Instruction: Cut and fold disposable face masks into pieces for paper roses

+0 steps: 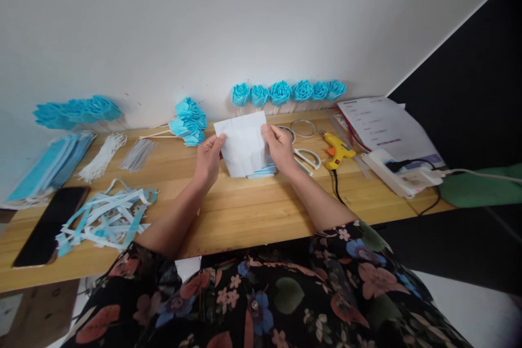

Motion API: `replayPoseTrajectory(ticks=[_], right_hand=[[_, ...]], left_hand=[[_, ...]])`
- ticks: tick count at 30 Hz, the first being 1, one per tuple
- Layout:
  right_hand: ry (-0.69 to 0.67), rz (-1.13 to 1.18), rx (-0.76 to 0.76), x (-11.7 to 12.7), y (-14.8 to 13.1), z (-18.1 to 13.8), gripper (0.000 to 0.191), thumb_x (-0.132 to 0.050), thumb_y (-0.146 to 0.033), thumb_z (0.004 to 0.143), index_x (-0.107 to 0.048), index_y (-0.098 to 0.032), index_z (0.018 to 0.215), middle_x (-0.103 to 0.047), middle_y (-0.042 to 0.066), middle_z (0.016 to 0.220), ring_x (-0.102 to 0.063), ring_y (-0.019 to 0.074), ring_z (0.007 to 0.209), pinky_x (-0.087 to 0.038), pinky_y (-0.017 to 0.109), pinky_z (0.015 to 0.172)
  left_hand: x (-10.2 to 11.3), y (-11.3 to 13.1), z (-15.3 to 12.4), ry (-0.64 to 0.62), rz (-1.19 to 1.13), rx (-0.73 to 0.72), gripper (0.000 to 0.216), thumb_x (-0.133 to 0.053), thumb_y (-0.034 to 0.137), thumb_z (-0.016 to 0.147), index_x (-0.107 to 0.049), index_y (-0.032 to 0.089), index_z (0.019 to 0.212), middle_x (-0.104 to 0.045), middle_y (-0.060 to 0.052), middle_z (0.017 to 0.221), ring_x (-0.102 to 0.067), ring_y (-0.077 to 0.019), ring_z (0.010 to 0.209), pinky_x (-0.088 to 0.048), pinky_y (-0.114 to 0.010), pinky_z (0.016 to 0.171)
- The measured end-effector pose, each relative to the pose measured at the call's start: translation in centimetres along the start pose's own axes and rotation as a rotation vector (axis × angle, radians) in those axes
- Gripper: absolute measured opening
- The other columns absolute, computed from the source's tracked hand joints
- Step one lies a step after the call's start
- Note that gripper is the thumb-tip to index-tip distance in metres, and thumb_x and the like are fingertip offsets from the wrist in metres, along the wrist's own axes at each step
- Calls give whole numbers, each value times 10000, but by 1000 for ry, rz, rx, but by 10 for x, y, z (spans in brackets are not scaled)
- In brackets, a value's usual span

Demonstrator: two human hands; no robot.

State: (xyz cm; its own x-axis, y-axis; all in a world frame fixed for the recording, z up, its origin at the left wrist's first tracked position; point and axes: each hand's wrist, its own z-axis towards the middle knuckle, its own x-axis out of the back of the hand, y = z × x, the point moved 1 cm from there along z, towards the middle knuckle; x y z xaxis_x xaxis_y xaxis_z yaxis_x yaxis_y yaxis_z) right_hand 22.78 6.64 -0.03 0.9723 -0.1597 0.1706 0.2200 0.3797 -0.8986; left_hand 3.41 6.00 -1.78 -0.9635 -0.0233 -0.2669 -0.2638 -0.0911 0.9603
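A white square sheet, thin and slightly creased, is held up between my two hands above the table. My left hand pinches its left edge with the thumb in front. On the opposite edge, my right hand grips it the same way, near the upper corner. Partly hidden behind the sheet's lower right lies a small stack of light-blue pieces. White-handled scissors rest just right of my right hand, their blades out of sight. I cannot tell whether the sheet is paper or mask fabric.
Blue fabric flowers on sticks line the wall, with more flowers at left. A yellow glue gun, power strip and printed papers lie right. Leftward are face masks, cut strips and a phone.
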Motion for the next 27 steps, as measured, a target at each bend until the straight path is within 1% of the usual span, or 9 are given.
replayPoseTrajectory(ticks=[2,5,7,11,14,16,19,24,27], right_hand=[[-13,56,-7,0,1,0,483,-519,-587,937,-385,-220,652,-299,-30,657,-321,127,643,-293,276,602],[-11,125,-17,1,4,2,417,-521,-574,944,-537,-209,741,-384,-29,675,-375,128,652,-321,269,612],[1,158,-19,1,6,3,402,-527,-573,942,-584,-206,789,-418,-29,683,-387,125,650,-332,266,616],[-5,160,-15,0,6,4,405,-570,-573,913,-601,-197,767,-425,-33,673,-373,117,645,-333,262,622],[-23,116,-31,-1,4,2,394,-609,-566,881,-621,-194,751,-447,-31,663,-382,121,651,-321,262,609],[-37,91,-36,-2,3,1,377,-621,-543,877,-620,-195,731,-436,-32,651,-375,120,644,-306,264,600],[-67,105,-33,-3,2,-2,353,-617,-510,887,-616,-194,730,-415,-36,648,-360,115,634,-292,266,597],[-95,138,-33,-3,-2,-3,353,-595,-524,894,-636,-195,775,-476,-22,692,-412,126,680,-316,265,618],[-105,112,-15,-2,-3,-3,387,-584,-532,900,-591,-192,714,-431,-26,666,-388,121,656,-298,268,602]], left_hand=[[0,0,-1,-6,3,-6,363,-740,539,803,-647,198,722,-596,-2,600,-587,-158,608,-416,-264,533],[0,1,-2,-26,26,-7,377,-752,539,794,-631,195,698,-588,4,590,-575,-151,594,-405,-258,522],[-1,2,-4,-44,48,-1,394,-756,540,790,-613,193,671,-576,8,575,-564,-144,581,-392,-253,512],[-2,4,-5,-52,67,-8,415,-755,547,786,-601,189,644,-562,11,564,-528,-129,550,-367,-248,501],[-4,5,-6,-54,49,-10,399,-741,554,796,-631,188,682,-585,10,594,-532,-126,562,-374,-244,513],[-4,5,-6,-54,34,-8,395,-722,567,808,-655,189,715,-603,7,613,-546,-131,579,-384,-244,525],[-3,4,-5,-44,43,-17,383,-723,558,811,-684,186,732,-615,6,616,-548,-131,585,-385,-243,531],[-2,5,-5,-31,67,-38,350,-757,522,791,-729,175,759,-642,4,647,-522,-115,578,-381,-238,545],[-2,7,-5,-47,50,-36,348,-766,515,785,-734,169,755,-649,1,664,-518,-109,574,-385,-237,547]])
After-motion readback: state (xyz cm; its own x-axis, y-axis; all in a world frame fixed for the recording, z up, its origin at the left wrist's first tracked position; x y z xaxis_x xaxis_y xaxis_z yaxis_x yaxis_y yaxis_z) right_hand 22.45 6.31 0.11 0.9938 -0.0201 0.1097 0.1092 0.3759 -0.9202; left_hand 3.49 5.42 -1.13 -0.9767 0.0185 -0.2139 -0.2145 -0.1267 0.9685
